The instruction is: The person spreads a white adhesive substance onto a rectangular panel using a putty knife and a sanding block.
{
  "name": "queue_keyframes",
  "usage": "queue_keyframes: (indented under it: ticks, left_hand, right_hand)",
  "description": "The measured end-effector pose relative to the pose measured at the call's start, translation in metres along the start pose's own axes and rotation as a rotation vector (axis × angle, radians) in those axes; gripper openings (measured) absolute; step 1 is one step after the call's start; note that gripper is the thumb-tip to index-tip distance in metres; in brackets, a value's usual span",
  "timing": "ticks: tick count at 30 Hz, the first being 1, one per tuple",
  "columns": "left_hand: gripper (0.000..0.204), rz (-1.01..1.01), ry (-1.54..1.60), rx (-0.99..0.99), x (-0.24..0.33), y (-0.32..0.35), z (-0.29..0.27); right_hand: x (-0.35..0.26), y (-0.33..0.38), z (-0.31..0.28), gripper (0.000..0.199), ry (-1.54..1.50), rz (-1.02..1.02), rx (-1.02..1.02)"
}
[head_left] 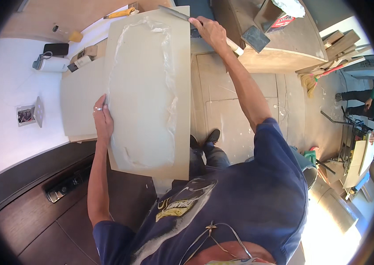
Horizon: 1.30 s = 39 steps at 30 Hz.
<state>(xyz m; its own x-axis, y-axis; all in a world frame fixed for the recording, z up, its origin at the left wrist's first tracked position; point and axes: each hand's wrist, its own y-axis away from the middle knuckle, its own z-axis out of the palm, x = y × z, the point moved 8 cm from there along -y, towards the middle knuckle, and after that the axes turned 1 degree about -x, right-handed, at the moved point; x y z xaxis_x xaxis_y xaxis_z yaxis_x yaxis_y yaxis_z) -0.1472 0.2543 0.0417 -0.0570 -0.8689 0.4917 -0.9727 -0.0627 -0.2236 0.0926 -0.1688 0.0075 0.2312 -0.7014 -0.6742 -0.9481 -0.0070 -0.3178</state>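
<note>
We have the cream rectangular flat panel (145, 92) between our two hands, its long axis running away from our body. Our left hand (103, 120) is curled closed at its left long edge, seemingly gripping it, though we cannot tell how far the fingers reach beneath. Our right hand (211, 33) is closed around a long, narrow grey blade (173, 13) at the panel's far right corner; the blade points leftward across the far edge. So the far end lies nearer our right hand, the near end nearer our left. An uneven glossy whitish band (169, 84) rings the face between them.
</note>
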Motion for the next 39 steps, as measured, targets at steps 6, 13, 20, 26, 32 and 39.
queue_keyframes:
  ticks: [6, 13, 20, 26, 32, 39]
  left_hand:
    - [0.037, 0.032, -0.021, 0.018, -0.006, 0.004, -0.002]
    - [0.036, 0.031, 0.008, 0.009, -0.003, 0.003, -0.002]
    - [0.038, 0.084, -0.005, 0.015, -0.002, 0.000, -0.001]
    - [0.038, 0.071, 0.011, 0.038, -0.021, 0.013, -0.003]
    - [0.038, 0.129, -0.038, 0.062, -0.025, 0.011, -0.001]
    - [0.038, 0.087, -0.052, 0.063, -0.043, 0.017, -0.004]
  right_hand:
    - [-0.004, 0.105, -0.005, 0.054, 0.013, 0.072, -0.077]
    - [-0.010, 0.052, -0.004, 0.048, 0.002, -0.004, -0.007]
    - [-0.004, 0.129, -0.003, 0.049, -0.107, 0.143, -0.025]
    - [-0.030, 0.179, -0.008, 0.048, -0.054, 0.137, 0.003]
    - [-0.042, 0.194, -0.018, 0.048, -0.112, 0.173, -0.016]
    - [-0.064, 0.265, -0.007, 0.049, -0.105, 0.132, -0.064]
